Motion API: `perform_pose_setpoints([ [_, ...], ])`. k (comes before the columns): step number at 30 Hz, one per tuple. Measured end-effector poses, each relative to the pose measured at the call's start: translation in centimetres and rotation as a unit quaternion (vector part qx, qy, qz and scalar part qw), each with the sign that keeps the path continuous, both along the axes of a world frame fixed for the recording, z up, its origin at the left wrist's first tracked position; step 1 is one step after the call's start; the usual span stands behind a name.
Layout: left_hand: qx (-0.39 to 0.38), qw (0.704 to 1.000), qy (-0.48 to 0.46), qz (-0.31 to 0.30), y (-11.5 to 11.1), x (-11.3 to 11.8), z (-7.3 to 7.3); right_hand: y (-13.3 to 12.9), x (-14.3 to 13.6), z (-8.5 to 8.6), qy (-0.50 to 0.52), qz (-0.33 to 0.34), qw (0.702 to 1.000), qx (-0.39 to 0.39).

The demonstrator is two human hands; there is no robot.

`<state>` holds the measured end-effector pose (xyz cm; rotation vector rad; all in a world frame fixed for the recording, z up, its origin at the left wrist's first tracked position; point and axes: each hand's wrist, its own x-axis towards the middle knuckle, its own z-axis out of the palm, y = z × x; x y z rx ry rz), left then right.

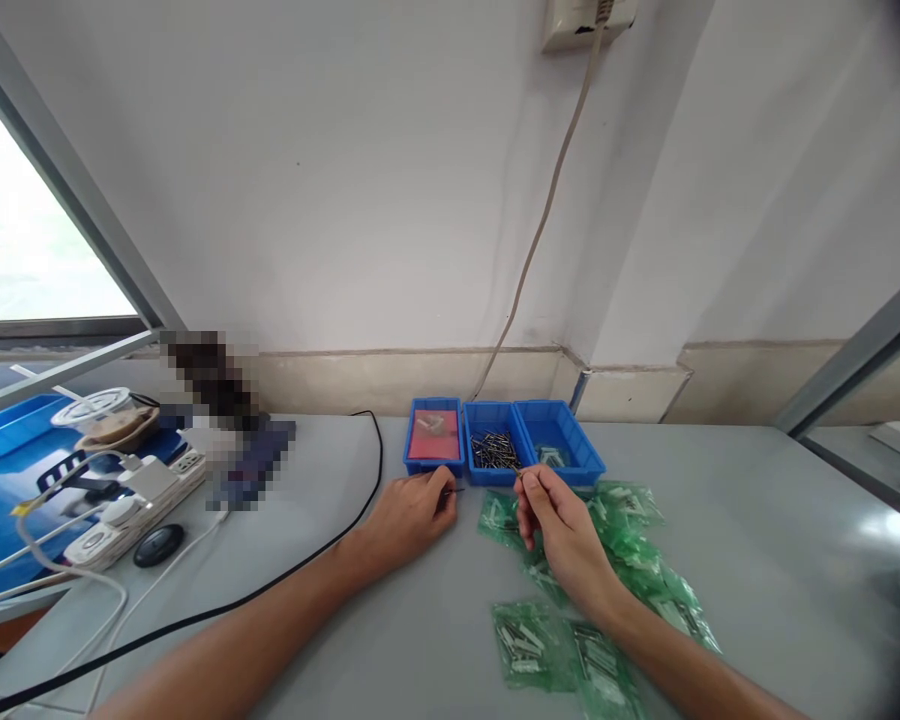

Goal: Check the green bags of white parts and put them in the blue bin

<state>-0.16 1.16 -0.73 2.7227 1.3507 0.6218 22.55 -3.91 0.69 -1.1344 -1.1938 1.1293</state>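
My left hand (418, 512) rests on the table in front of the left blue bin, its fingers curled closed. A thin dark screw (459, 490) pokes out past its fingertips. My right hand (559, 520) is closed in a pinch at the front edge of the middle blue bin (495, 478), which holds a heap of dark screws (493, 450). Thumb and index finger grip a small dark piece that looks like a screw, mostly hidden. Under and around the right hand lie several green plastic bags (526, 645) with pale plugs and screws inside.
The left blue bin (433, 466) holds a red card (431, 445); the right blue bin (570, 440) holds a few small packets. A black cable (300, 565) crosses the table. Farther left are a power strip (135, 510), a black mouse (159, 545) and a lidded cup (101, 410).
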Motion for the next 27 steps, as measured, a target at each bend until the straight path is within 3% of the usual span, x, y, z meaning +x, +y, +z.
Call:
perform_pose_setpoints([
  [16,0.002,1.0,0.022,-0.001,0.31,-0.26,-0.33,0.15,0.06,0.33,0.075,-0.02,0.996,-0.042],
  [27,-0.011,1.0,-0.001,-0.006,0.24,-0.36,-0.47,0.11,0.13,0.0,-0.049,-0.012,0.999,0.018],
])
